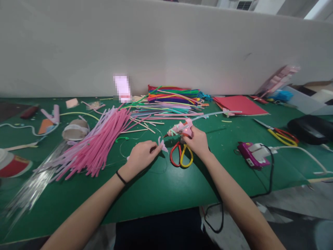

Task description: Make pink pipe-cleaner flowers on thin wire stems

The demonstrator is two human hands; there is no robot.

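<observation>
My left hand pinches a small pale pink piece between thumb and fingertips. A thin clear strand curves on the table around that hand. My right hand is wrapped round a pink glue gun, whose tip points left toward the pale piece without touching it. A long translucent glue stick sticks out of the back of the gun. Just below the gun lie scissors with red and yellow handles, their blades hidden.
Pink pipe cleaners lie heaped at left, with multicoloured bundles along the back. Red sheets, a second pair of scissors and a purple power socket are at right. A black cable hangs over the front edge.
</observation>
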